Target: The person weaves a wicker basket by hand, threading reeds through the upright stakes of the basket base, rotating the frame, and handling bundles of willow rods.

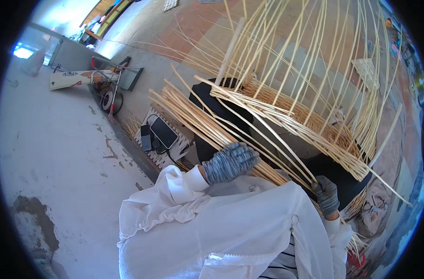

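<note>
My left hand (231, 162), in a grey knitted glove, lies across a bundle of loose wicker rods (193, 116) over my lap, its fingers stretched out. To its right, my gloved right hand (326, 194) is closed around the near end of a pale wicker rod (299, 162). That rod runs up and left toward a half-woven wicker basket (330, 124). Thick bands of pale rods cross the basket's near edge, and long uprights rise from its far side. Dark cloth (335, 172) lies beneath the near edge and partly hides it.
Left of the bundle, a smartphone (164, 132) and a small dark device (147, 138) rest on a white woven mat (178, 149). Farther left are a wheeled cart (112, 100) and a white wall (58, 139). Loose rod ends stick out at the right.
</note>
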Motion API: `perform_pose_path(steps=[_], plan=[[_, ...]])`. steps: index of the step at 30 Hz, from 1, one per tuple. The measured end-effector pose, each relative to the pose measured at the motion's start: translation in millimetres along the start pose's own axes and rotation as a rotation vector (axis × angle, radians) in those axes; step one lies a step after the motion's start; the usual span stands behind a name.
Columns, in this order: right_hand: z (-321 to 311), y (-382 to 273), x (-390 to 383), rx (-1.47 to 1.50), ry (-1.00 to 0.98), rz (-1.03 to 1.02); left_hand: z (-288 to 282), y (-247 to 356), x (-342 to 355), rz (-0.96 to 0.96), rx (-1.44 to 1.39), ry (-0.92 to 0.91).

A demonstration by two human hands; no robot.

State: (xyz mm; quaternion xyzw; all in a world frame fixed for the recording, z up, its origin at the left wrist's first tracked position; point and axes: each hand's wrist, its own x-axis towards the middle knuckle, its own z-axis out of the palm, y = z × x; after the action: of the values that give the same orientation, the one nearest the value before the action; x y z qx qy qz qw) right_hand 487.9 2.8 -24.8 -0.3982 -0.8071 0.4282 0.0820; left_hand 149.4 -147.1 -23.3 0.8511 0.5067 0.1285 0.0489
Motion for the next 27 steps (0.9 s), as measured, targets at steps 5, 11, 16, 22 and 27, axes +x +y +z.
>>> perform_pose_path(steps=[5,11,16,22,27], plan=[[-5.4,-7.9,-3.9,0.075,0.051,-0.059,-2.4,-20.0,-32.8,-0.213,0.065,0.022],[-25.6,-10.6,-21.3,-0.004,0.039,-0.038,1.4,-14.4,-45.5,-0.231,0.049,-0.033],[-28.7,-21.4,-14.4,0.06,0.021,0.011,8.2,-13.7,-48.3,-0.237,0.075,0.04],[-6.9,-28.2,16.0,0.293,-0.106,0.067,-1.4,-14.4,-39.9,-0.261,0.033,0.06],[6.2,-20.9,27.6,0.02,-0.044,-0.002,-0.3,-17.7,-50.5,-0.249,-0.007,0.037]])
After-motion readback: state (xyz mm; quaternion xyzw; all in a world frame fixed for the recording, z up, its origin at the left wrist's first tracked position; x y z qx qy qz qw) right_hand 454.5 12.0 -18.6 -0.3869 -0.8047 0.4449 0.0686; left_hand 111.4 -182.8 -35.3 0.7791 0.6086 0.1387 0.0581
